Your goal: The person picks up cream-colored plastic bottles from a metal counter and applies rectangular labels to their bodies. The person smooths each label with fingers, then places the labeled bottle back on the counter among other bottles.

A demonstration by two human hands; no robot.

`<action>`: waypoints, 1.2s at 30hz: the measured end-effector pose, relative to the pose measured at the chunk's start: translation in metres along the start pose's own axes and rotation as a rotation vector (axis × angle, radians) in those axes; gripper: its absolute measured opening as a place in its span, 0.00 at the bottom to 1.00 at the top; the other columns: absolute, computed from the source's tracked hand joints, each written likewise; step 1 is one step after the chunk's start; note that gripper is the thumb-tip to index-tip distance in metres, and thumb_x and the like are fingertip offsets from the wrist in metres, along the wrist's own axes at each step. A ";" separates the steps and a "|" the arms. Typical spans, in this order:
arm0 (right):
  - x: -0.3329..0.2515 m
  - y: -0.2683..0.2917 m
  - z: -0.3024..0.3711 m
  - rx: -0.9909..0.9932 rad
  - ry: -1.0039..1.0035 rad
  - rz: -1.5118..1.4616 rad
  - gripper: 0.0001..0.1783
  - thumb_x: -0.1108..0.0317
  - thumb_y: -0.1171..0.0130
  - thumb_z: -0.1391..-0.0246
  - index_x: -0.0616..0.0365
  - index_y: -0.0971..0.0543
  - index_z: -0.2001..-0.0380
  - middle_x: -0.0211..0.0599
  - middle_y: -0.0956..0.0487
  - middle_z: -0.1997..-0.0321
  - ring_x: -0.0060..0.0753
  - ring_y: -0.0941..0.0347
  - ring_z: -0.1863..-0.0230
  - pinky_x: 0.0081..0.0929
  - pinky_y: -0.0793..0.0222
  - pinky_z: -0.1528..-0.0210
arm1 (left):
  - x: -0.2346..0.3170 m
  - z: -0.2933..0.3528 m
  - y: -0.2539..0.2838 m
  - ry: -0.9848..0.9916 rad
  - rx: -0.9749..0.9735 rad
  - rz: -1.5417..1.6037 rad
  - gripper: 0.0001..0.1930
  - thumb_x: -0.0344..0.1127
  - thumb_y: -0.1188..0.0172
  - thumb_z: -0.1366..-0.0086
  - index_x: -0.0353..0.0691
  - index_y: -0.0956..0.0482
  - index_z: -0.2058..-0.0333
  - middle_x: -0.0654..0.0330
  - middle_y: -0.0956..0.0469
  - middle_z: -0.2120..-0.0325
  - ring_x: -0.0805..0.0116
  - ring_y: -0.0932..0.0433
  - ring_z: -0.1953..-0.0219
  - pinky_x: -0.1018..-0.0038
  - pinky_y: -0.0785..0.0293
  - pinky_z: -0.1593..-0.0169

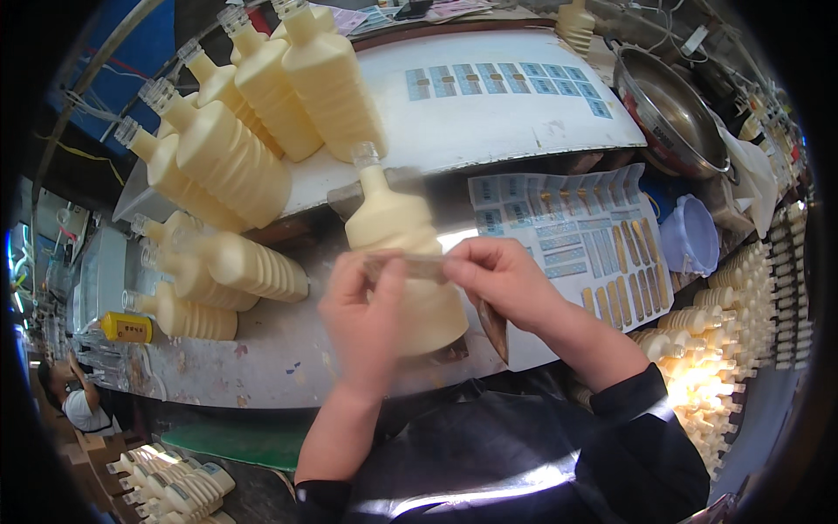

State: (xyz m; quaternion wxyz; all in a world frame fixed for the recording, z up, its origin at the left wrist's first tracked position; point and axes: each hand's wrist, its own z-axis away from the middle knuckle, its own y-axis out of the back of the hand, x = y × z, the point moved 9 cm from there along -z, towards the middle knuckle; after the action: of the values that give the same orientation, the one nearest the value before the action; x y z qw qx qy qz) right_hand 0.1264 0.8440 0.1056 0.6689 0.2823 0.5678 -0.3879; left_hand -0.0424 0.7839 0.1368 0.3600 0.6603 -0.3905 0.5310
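A cream-coloured ribbed bottle (388,214) with a clear threaded neck stands in front of me on the worktable. Across its front I stretch a narrow, see-through label strip (421,267). My left hand (360,310), partly smeared by motion, pinches the strip's left end. At the other end, the thumb and fingertips of my right hand (502,272) are closed on it. Below the right hand a brown, pointed flat piece (494,332) sticks out; whether that hand holds it I cannot tell. To the right lies a printed sheet of labels (559,229), blue and gold.
Several cream bottles (231,157) crowd the left, some on a raised white board (515,122) bearing small blue label pieces (467,80). A yellow container (127,327) stands at the left. On the right are a metal pan (672,105), a lilac bucket (690,234) and rows of bottles (711,349).
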 end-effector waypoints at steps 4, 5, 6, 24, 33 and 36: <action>-0.021 0.002 -0.032 0.061 0.002 0.052 0.11 0.63 0.36 0.35 0.61 0.17 0.65 0.20 0.21 0.73 0.08 0.29 0.71 0.14 0.34 0.69 | -0.019 -0.022 0.009 0.109 0.116 0.163 0.07 0.30 0.35 0.32 0.32 0.17 0.60 0.63 0.24 0.61 0.75 0.26 0.62 0.77 0.29 0.56; -0.020 0.005 -0.041 0.079 0.047 0.067 0.11 0.63 0.36 0.36 0.61 0.17 0.65 0.21 0.20 0.72 0.08 0.28 0.70 0.14 0.33 0.68 | -0.030 -0.027 0.014 0.108 0.129 0.132 0.08 0.31 0.35 0.32 0.32 0.18 0.59 0.63 0.26 0.59 0.76 0.28 0.61 0.77 0.29 0.54; -0.016 0.007 -0.051 0.098 0.092 0.082 0.11 0.63 0.36 0.36 0.61 0.17 0.65 0.22 0.20 0.71 0.09 0.28 0.69 0.14 0.32 0.66 | -0.034 -0.030 0.016 0.094 0.141 0.092 0.08 0.31 0.34 0.32 0.32 0.18 0.60 0.63 0.27 0.59 0.76 0.28 0.61 0.77 0.29 0.53; -0.009 0.015 -0.068 0.199 0.094 0.198 0.13 0.63 0.34 0.42 0.65 0.18 0.68 0.38 0.17 0.71 0.25 0.21 0.68 0.28 0.25 0.63 | -0.058 -0.033 0.017 0.160 0.198 0.168 0.08 0.27 0.33 0.35 0.32 0.25 0.63 0.62 0.33 0.56 0.74 0.31 0.55 0.75 0.33 0.45; -0.010 0.015 -0.068 0.211 0.126 0.157 0.12 0.64 0.35 0.43 0.65 0.18 0.69 0.37 0.17 0.74 0.24 0.21 0.71 0.27 0.25 0.65 | -0.060 -0.034 0.020 0.087 0.211 0.098 0.05 0.26 0.36 0.31 0.35 0.25 0.63 0.65 0.28 0.62 0.79 0.29 0.60 0.78 0.29 0.51; -0.008 0.016 -0.068 0.226 0.131 0.165 0.12 0.65 0.34 0.44 0.65 0.17 0.69 0.37 0.17 0.73 0.23 0.21 0.71 0.27 0.25 0.65 | -0.060 -0.034 0.020 0.113 0.212 0.125 0.06 0.25 0.35 0.33 0.34 0.26 0.64 0.64 0.30 0.59 0.77 0.31 0.57 0.78 0.31 0.48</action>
State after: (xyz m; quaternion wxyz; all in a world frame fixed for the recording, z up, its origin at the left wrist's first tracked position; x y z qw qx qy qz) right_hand 0.1023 0.9102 0.0994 0.6242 0.4262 0.5377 -0.3737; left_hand -0.0825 0.8132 0.0846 0.2758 0.6381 -0.3515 0.6270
